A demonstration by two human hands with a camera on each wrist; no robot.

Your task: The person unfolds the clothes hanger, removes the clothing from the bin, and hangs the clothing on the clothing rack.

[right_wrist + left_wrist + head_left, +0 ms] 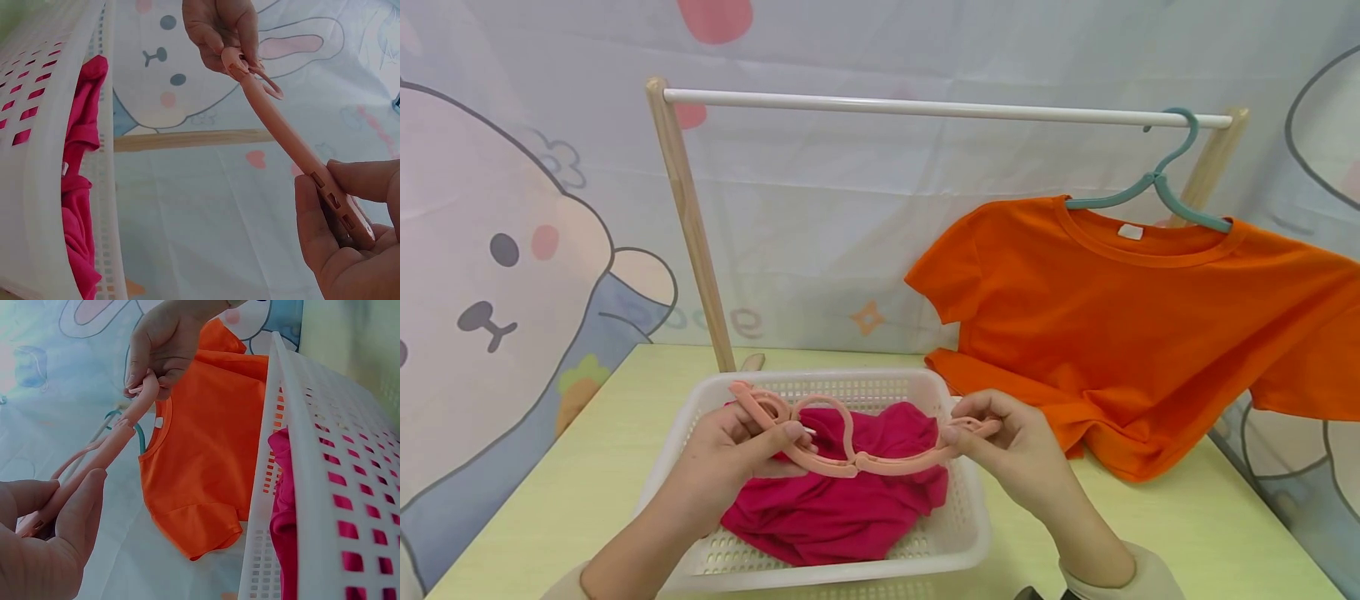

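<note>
the step in hand looks like getting the pink hanger [898, 465] ready. it is up over the basket [850, 573], with its two arms spread out from the joint in the middle. the next move seems to call for a firm hold on both sides, so the arms can be set right. then one hand may need to let go to get the red cloth [857, 521], which lies bunched up in the basket.

the left hand [730, 446] has a closed grip, pinching the hanger over the left part of the basket. the right hand [1015, 437] pinches the far end, by the basket's right edge. neither grip touches the cloth.

behind the basket and to its right, an orange shirt [1112, 308] is on a green hanger [1187, 212]. the basket sits on the tabletop [550, 467].
</note>
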